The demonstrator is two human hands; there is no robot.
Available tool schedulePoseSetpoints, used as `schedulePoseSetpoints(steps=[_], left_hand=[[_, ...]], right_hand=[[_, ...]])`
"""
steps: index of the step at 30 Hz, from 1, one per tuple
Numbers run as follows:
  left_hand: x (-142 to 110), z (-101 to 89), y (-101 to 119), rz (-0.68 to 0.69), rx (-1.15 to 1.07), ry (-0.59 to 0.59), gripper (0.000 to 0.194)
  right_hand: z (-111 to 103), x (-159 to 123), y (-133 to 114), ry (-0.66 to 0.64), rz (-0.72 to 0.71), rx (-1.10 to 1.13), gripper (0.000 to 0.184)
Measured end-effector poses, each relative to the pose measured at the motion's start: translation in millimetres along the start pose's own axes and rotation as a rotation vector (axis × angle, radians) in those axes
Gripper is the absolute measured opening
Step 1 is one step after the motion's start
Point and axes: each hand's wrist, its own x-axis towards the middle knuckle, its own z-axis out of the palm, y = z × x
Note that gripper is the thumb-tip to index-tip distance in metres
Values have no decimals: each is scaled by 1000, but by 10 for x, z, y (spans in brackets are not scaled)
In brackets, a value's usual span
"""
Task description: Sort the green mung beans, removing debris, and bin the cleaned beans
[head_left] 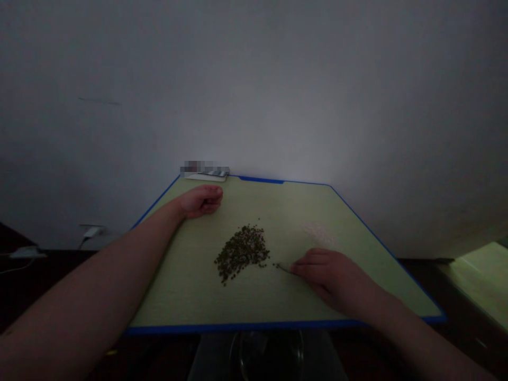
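Observation:
My left hand [203, 201] rests on the far left of the table, curled into a fist with nothing visible in it. On the near right, my right hand [327, 272] pinches a thin slender tool [284, 268], perhaps tweezers. The tool's tip is beside a few loose dark grains at the right edge of a spread pile. That pile of small dark grains or beans [243, 251], mixed with paler bits, covers the middle of the table. Just beyond my right hand lies a patch of small pale pinkish grains [318, 233], partly hidden by the hand.
The pale table [178, 304] has a blue rim and stands against a grey wall. A white object with a blurred top [206, 178] sits at its far left corner. Below the front edge is a round clear rim, like a glass bowl [302, 352]. A charger [92, 232] is plugged in at left.

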Motion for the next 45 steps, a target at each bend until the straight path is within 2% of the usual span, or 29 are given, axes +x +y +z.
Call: schedulePoseSetpoints(steps=[5, 9, 20, 28, 36, 45], left_hand=[[0, -14, -1, -4, -1, -9, 36], [-6, -20, -2, -17, -11, 4, 33], [3, -16, -4, -24, -30, 12, 33], [-3, -24, 2, -19, -31, -6, 33], [-8, -1, 7, -6, 4, -12, 37], [-8, 11, 14, -12, -2, 10, 40]], right_hand=[[81, 135, 92, 50, 85, -21, 30], [92, 244, 137, 25, 47, 11, 31], [-9, 40, -1, -44, -44, 61, 33], [78, 136, 67, 72, 11, 40, 29], [91, 209, 69, 32, -16, 7, 31], [30, 55, -6, -13, -52, -13, 33]])
